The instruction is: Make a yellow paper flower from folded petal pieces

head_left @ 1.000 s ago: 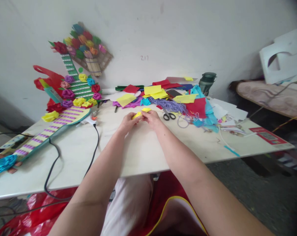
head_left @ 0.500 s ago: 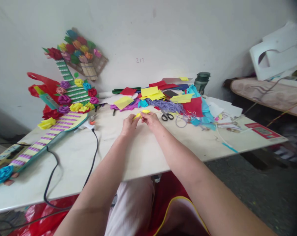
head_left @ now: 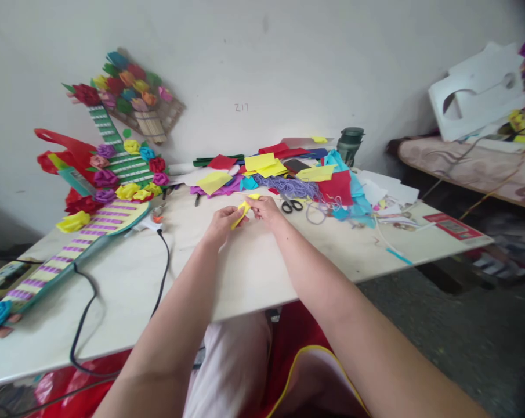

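Note:
A small folded piece of yellow paper (head_left: pixel 243 210) is stretched between my two hands above the white table (head_left: pixel 249 273). My left hand (head_left: pixel 224 224) pinches its lower left end. At its upper right end, my right hand (head_left: pixel 267 209) is closed on it, fingers partly hidden behind. Black-handled scissors (head_left: pixel 292 206) lie just right of my right hand. Beyond my hands is a heap of purple yarn (head_left: pixel 294 187), with yellow paper sheets (head_left: pixel 266 165) and a red sheet (head_left: pixel 337 188) around it.
At the left stands a decorated panel with paper flowers (head_left: pixel 127 165), beside a glue bottle (head_left: pixel 76 177). A black cord (head_left: pixel 164 261) runs over the table from a white glue gun (head_left: pixel 149 223). A dark green bottle (head_left: pixel 350 145) stands at the back right.
My left hand has moved a little left and down, and more of the yellow paper now shows between my hands. The whole view has shifted slightly.

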`<state>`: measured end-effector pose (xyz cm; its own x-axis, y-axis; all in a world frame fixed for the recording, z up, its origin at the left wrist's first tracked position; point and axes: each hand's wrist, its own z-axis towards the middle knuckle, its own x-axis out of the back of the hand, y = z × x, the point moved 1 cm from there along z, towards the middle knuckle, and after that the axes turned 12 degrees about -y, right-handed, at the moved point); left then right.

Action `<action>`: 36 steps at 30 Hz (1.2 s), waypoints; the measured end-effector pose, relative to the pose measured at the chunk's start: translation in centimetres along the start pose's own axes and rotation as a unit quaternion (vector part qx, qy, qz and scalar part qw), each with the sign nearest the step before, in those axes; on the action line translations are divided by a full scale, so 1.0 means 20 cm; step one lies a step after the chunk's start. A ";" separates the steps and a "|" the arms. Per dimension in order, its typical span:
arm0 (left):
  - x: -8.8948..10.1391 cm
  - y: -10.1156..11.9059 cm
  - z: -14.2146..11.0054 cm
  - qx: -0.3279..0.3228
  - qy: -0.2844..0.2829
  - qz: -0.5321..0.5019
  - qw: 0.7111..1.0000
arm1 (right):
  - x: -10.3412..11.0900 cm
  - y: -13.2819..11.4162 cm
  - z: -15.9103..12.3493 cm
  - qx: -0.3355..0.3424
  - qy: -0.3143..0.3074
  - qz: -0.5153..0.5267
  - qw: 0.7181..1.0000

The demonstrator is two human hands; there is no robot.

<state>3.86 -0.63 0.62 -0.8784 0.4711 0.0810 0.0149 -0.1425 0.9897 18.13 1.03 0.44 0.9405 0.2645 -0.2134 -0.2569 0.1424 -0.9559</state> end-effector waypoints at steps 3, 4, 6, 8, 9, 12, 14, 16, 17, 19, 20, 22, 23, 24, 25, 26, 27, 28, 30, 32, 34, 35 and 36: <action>0.01 -0.01 0.00 0.043 -0.042 -0.024 0.998 | 0.00 0.01 0.01 0.004 0.026 -0.047 0.999; 0.02 -0.02 0.00 0.050 -0.050 -0.027 0.997 | 0.00 0.01 0.01 0.007 0.035 -0.055 0.998; 0.01 -0.02 0.00 0.055 -0.053 -0.024 0.997 | 0.00 0.02 0.01 0.016 0.048 -0.062 0.997; 0.01 -0.02 0.00 0.049 -0.043 -0.012 0.998 | 0.00 0.02 0.02 0.024 0.054 -0.064 0.996; 0.01 -0.02 0.00 0.045 -0.037 -0.005 0.998 | 0.00 0.02 0.02 0.027 0.054 -0.063 0.996; 0.01 -0.02 0.00 0.041 -0.029 0.009 0.999 | -0.01 0.01 0.01 0.029 0.051 -0.066 0.996; 0.02 -0.01 0.00 0.043 -0.031 0.018 0.998 | -0.02 0.01 0.00 0.026 0.051 -0.070 0.996; 0.02 -0.01 0.00 0.044 -0.028 0.024 0.998 | -0.03 0.01 0.00 0.024 0.057 -0.075 0.995; 0.02 -0.01 0.00 0.042 -0.027 0.025 0.998 | -0.03 0.01 0.00 0.024 0.062 -0.079 0.995; 0.02 -0.01 0.00 0.037 -0.023 0.027 0.999 | -0.03 0.01 0.00 0.024 0.065 -0.093 0.993; 0.02 -0.01 0.00 0.033 -0.021 0.029 0.999 | -0.03 0.01 0.00 0.021 0.061 -0.098 0.993; 0.03 -0.01 0.00 0.020 -0.019 0.033 0.999 | -0.02 0.01 0.00 0.002 0.032 -0.091 0.995; 0.03 -0.01 0.00 0.009 -0.021 0.031 0.999 | -0.02 0.01 0.00 -0.009 0.011 -0.081 0.997; 0.03 -0.02 0.00 0.000 -0.023 0.022 0.999 | -0.02 0.00 0.00 -0.018 -0.008 -0.069 0.997; 0.03 -0.02 0.01 -0.003 -0.030 0.014 0.999 | -0.03 0.00 0.00 -0.025 -0.023 -0.059 0.998; 0.02 -0.02 0.01 -0.006 -0.032 0.006 0.999 | -0.03 -0.01 0.00 -0.025 -0.028 -0.053 0.998; 0.01 -0.03 0.02 -0.006 -0.035 -0.001 0.999 | -0.03 -0.01 0.00 -0.022 -0.022 -0.049 0.998; 0.00 -0.03 0.03 -0.004 -0.036 -0.006 0.999 | -0.02 -0.01 0.00 -0.018 -0.008 -0.045 0.999; -0.02 -0.03 0.05 -0.002 -0.036 -0.014 0.999 | -0.01 -0.01 0.01 -0.002 0.031 -0.032 0.999; -0.05 -0.02 0.08 -0.003 -0.039 -0.019 0.999 | 0.01 -0.01 0.02 0.015 0.063 -0.026 0.998; -0.07 -0.01 0.10 -0.003 -0.048 -0.018 0.999 | 0.03 -0.01 0.03 0.022 0.085 -0.035 0.995; -0.08 0.00 0.12 -0.002 -0.052 -0.014 0.999 | 0.04 -0.01 0.03 0.019 0.091 -0.049 0.994; -0.08 0.00 0.13 0.000 -0.054 -0.008 0.999 | 0.06 -0.02 0.03 0.014 0.094 -0.071 0.993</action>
<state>6.54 0.88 0.86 -0.8220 0.5642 0.0772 0.0006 -0.1347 0.9909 19.16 1.84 0.67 0.9918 0.0576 -0.1139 -0.1230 0.1920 -0.9737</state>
